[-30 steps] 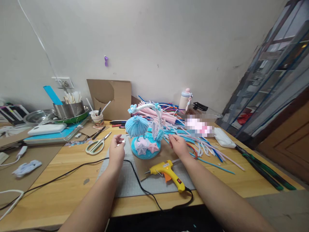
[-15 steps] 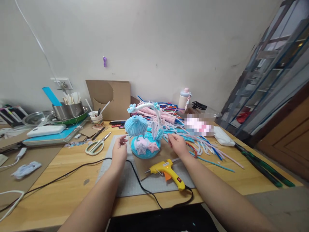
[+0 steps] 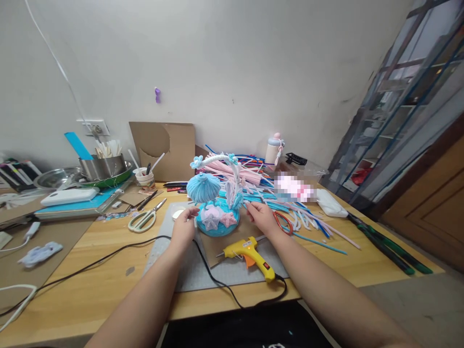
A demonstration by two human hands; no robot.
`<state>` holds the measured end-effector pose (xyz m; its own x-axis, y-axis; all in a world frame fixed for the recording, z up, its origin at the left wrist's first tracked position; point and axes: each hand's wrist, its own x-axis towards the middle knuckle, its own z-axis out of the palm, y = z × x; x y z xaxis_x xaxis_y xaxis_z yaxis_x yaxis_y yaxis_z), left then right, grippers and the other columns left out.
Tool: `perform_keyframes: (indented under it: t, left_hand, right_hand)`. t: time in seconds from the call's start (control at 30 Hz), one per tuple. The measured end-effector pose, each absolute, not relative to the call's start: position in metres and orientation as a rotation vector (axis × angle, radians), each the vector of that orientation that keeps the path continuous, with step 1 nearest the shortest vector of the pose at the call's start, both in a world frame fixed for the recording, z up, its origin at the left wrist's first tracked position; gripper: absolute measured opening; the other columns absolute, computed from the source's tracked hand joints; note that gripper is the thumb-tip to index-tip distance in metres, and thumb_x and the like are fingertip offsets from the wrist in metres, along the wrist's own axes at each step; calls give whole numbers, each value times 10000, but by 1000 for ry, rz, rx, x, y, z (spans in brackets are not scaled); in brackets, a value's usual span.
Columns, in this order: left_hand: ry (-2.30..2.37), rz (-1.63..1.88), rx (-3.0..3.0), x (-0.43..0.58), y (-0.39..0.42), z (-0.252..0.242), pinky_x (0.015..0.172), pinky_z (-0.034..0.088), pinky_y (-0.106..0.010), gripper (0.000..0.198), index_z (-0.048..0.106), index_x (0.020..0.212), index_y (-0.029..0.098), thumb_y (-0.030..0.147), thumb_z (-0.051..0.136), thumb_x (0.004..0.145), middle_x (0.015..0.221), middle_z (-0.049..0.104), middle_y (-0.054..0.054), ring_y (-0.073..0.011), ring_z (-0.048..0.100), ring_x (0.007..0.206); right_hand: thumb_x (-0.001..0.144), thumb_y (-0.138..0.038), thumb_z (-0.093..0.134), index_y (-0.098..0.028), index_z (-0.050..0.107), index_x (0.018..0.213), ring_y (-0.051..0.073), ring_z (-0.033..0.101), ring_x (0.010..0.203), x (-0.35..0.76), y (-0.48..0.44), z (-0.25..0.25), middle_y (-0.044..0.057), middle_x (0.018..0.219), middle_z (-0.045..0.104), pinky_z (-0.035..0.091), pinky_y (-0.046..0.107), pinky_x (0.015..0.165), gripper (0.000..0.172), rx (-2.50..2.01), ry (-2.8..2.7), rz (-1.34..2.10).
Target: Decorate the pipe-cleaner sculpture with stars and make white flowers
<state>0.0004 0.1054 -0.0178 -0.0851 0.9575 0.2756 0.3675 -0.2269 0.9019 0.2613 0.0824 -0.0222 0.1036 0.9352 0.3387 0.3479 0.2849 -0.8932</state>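
Note:
A fluffy pipe-cleaner ornament stands upright on the cutting mat [image 3: 159,261]. It has a round blue base [image 3: 217,231], a ribbed blue shell-shaped shade [image 3: 203,187] hanging from a white arched stem [image 3: 213,158] with small blue flowers, and lilac and pink starfish [image 3: 227,220]. My left hand [image 3: 184,226] is at the left edge of the base, fingers curved and apart. On the other side, my right hand [image 3: 261,217] is bent toward the base with its fingertips a little short of it. In front lies a yellow glue gun [image 3: 250,253], its nozzle pointing left.
Scissors [image 3: 142,221] lie left of the mat. A black cord [image 3: 108,252] crosses the table. Behind the ornament are bundled pipe cleaners [image 3: 235,173], a bottle [image 3: 274,151] and a cardboard sheet [image 3: 181,150]. Green-handled pliers [image 3: 391,246] lie at the right. A white round lid [image 3: 177,214] sits beside my left hand.
Both hands have come closer to the ornament's base, the left moving right and the right moving left. A white round lid now shows by my left hand. The view has shifted slightly.

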Motion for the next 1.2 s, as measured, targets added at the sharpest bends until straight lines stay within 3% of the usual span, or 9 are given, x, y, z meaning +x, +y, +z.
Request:
perform_keyframes:
  t: [0.23, 0.67, 0.83, 1.0, 1.2]
  left_hand:
    - [1450, 1297, 1664, 5, 101, -22, 853, 454, -401, 349, 680, 836, 175, 110, 427, 604, 847, 683, -63, -227, 608, 857]
    - [1486, 1205, 1772, 5, 104, -31, 812, 475, -406, 364, 676, 891, 174, 94, 430, 635, 887, 685, -76, -227, 613, 847]
    - [1491, 1082, 1940, 1, 102, -21, 870, 453, -412, 452, 663, 985, 189, 78, 545, 563, 969, 668, -80, -254, 600, 935]
    - [1528, 909, 2126, 1, 93, -13, 914, 410, -436, 518, 669, 1027, 216, 275, 752, 518, 1031, 629, -92, -317, 554, 1041]
    - [1628, 819, 2247, 5, 89, -6, 881, 390, -425, 328, 699, 907, 231, 346, 718, 601, 1011, 633, -92, -320, 556, 1013]
  right_hand:
    - [796, -291, 412, -199, 551, 646, 125, 443, 437, 258, 76, -21, -26, 486, 501, 356, 236, 453, 224, -1176, -1497, 788]
    - [794, -273, 448, -195, 634, 714, 140, 495, 478, 258, 83, -26, -47, 479, 521, 397, 247, 534, 217, -1220, -1617, 744]
    - [794, -279, 447, -201, 640, 717, 143, 502, 480, 258, 83, -28, -45, 480, 524, 404, 250, 544, 222, -1251, -1639, 718]
    - [794, -282, 442, -197, 649, 737, 146, 510, 483, 258, 83, -29, -42, 479, 532, 417, 250, 546, 230, -1261, -1650, 715]
    - [795, -276, 446, -199, 648, 722, 145, 511, 481, 257, 82, -28, -40, 477, 534, 423, 251, 545, 229, -1260, -1649, 710]
